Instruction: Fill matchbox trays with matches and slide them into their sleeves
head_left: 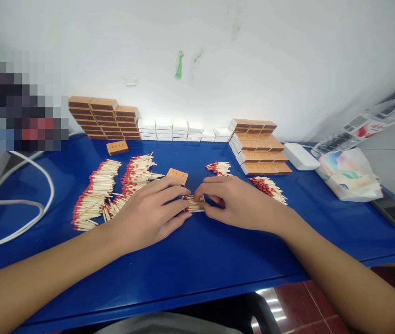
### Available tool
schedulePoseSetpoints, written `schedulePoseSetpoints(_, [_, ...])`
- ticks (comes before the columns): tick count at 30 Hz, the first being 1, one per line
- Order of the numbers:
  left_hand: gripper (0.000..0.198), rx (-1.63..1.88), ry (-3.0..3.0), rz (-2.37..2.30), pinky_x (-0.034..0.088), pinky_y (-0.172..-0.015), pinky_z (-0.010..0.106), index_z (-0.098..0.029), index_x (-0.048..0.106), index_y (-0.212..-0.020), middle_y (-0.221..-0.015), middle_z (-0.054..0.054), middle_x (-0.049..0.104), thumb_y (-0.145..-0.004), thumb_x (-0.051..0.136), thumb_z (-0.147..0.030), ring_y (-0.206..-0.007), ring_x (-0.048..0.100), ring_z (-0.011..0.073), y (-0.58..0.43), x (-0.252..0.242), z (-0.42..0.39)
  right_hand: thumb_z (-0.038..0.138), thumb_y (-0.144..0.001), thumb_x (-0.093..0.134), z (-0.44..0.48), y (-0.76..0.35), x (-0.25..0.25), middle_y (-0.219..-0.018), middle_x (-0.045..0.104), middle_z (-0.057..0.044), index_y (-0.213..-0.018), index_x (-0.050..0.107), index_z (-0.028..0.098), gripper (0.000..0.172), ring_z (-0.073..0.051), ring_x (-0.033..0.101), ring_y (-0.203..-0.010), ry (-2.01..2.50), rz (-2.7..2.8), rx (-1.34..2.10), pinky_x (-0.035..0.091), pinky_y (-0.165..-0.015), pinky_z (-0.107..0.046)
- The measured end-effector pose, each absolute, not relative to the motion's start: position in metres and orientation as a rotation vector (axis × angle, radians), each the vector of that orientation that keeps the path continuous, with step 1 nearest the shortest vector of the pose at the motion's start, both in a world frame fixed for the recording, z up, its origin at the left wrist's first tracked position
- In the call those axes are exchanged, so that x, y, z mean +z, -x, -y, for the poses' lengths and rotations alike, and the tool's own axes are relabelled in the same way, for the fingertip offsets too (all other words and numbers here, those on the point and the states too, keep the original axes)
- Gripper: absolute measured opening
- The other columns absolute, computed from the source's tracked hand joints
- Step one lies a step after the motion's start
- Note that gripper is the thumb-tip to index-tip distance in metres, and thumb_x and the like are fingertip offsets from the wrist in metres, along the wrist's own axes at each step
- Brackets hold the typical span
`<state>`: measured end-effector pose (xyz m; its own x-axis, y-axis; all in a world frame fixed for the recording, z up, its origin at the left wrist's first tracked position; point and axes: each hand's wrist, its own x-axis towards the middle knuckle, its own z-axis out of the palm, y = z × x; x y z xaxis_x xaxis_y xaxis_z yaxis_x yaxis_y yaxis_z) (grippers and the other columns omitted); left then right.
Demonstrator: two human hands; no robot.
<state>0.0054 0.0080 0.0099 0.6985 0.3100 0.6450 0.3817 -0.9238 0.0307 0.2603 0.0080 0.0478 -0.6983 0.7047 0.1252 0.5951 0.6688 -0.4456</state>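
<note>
Between my hands lies a small white matchbox tray [199,209] filled with matches [194,202], resting on the blue table. My left hand [156,208] grips its left end, thumb on the near side and fingers across the far side. With curled fingers, my right hand [235,199] pinches at the matches in the tray's right part; the fingertips partly cover them. Just beyond the tray sits an orange matchbox sleeve [177,176]. Loose red-tipped matches [96,192] lie in heaps left of my left hand, and smaller match piles [269,189] lie beyond and beside my right hand.
Stacked brown matchboxes [103,118], white trays [173,131] and orange boxes [260,148] line the wall. A single orange box [117,148] lies at the left. Tissues [348,176], a white device [301,156] and a plastic bottle [364,125] are right; white cables [44,185] curl left.
</note>
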Motion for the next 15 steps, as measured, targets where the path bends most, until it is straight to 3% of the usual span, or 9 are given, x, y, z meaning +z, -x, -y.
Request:
schedulePoseSetpoints(6, [0.014, -1.025, 2.78, 0.62, 0.066, -0.099, 0.045, -0.016, 0.075, -0.115, -0.115, 0.01, 0.082, -0.102, 0.073, -0.022, -0.11, 0.076, 0.0267, -0.0047, 0.008, -0.0081, 0.009, -0.099, 0.06, -0.0086, -0.2604, 0.0477, -0.093, 0.07, -0.002, -0.099, 0.072, 0.02, 0.016, -0.017, 0.062, -0.082, 1.046, 2.613, 0.555, 0.043, -0.075, -0.03])
schedulePoseSetpoints(15, [0.009, -1.023, 2.824, 0.609, 0.066, -0.102, 0.044, -0.018, 0.077, -0.11, -0.114, 0.01, 0.081, -0.102, 0.072, -0.021, -0.113, 0.076, 0.0261, -0.0043, 0.0107, -0.0078, 0.008, -0.098, 0.06, -0.0084, -0.2598, 0.0491, -0.096, 0.072, -0.003, -0.098, 0.07, 0.021, 0.017, -0.018, 0.063, -0.083, 1.062, 2.616, 0.563, 0.043, -0.076, -0.031])
